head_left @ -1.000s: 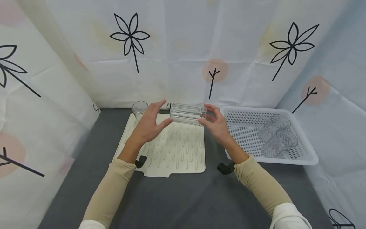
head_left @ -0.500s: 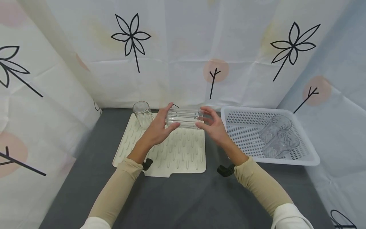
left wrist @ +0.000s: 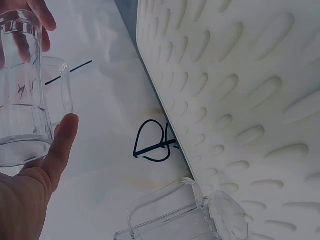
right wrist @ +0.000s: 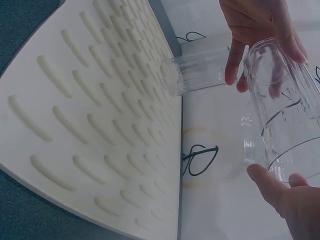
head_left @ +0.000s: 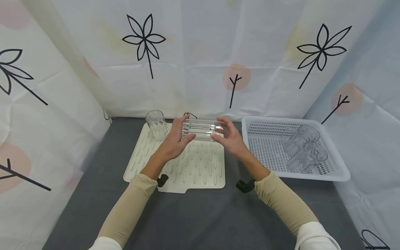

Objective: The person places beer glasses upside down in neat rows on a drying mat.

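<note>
Since a second ago, left hand (head_left: pixel 172 142) shifting rightward, now curling thumb and fingers round glass mug (head_left: pixel 201 130)'s left end | right hand (head_left: pixel 232 140) pinching its right end | mug lying sideways between palms, hovering above cream mat (head_left: pixel 197 166) | second mug (head_left: pixel 157 126) standing far left on mat | white basket (head_left: pixel 300 175) holding two clear glasses (head_left: pixel 307 156)

In the left wrist view, edges crop the held mug (left wrist: pixel 21 117) and standing mug (left wrist: pixel 175 220)

Clear glass mug (head_left: pixel 201 129), cream ridged drying mat (head_left: pixel 193 166), white perforated basket (head_left: pixel 264 151), dark-grey table (head_left: pixel 200 222), beige sleeves (head_left: pixel 129 205), black-flowered white curtain (head_left: pixel 193 45)
</note>
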`<move>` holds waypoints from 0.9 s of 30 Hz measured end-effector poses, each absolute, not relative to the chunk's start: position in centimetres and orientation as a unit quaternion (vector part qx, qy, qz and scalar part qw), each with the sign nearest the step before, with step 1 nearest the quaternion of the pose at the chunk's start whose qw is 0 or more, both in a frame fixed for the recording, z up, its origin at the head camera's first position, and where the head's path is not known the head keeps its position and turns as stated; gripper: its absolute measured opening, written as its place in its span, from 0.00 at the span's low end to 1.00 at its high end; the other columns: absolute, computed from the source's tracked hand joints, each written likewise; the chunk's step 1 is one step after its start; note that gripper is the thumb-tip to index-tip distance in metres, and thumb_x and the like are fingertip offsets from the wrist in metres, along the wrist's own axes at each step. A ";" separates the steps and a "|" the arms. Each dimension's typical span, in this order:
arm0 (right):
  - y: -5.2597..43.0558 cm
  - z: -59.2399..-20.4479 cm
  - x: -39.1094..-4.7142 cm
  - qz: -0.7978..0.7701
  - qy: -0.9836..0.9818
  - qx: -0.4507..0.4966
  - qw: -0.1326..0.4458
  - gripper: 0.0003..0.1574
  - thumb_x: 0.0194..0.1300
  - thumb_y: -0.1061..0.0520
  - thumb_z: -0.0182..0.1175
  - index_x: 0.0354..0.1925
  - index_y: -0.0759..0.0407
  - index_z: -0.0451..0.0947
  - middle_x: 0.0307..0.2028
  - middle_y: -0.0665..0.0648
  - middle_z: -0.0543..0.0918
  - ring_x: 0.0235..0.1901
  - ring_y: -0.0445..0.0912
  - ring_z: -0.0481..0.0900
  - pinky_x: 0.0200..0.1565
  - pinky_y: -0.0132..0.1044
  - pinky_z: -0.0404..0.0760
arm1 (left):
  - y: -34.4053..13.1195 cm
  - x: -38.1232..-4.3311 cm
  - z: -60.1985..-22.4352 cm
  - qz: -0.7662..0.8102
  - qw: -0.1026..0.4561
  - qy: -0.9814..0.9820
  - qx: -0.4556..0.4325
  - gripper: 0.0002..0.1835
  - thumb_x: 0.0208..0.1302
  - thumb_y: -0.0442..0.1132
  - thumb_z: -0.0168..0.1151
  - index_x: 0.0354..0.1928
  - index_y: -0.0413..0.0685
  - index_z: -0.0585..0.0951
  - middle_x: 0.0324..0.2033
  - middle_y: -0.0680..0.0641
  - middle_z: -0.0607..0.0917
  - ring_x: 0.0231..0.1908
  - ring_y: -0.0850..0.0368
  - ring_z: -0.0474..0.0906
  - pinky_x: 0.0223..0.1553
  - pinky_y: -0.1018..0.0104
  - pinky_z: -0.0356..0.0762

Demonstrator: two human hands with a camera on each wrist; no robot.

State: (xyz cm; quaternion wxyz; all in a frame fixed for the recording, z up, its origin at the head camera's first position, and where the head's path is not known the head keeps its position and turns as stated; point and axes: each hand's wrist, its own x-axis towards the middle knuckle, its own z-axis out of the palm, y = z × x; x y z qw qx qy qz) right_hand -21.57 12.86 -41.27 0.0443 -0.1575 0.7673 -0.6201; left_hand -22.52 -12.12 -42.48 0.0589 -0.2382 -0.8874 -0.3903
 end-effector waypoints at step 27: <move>10.3 -41.4 -21.3 -0.230 0.938 -0.258 -0.041 0.55 0.56 0.38 0.67 0.70 0.64 0.56 0.65 0.61 0.69 0.66 0.56 0.64 0.69 0.52 0.62 | -11.8 -22.1 -41.8 -0.393 0.094 -0.878 -0.259 0.36 0.64 0.57 0.59 0.70 0.61 0.57 0.63 0.48 0.62 0.66 0.54 0.61 0.63 0.45 0.67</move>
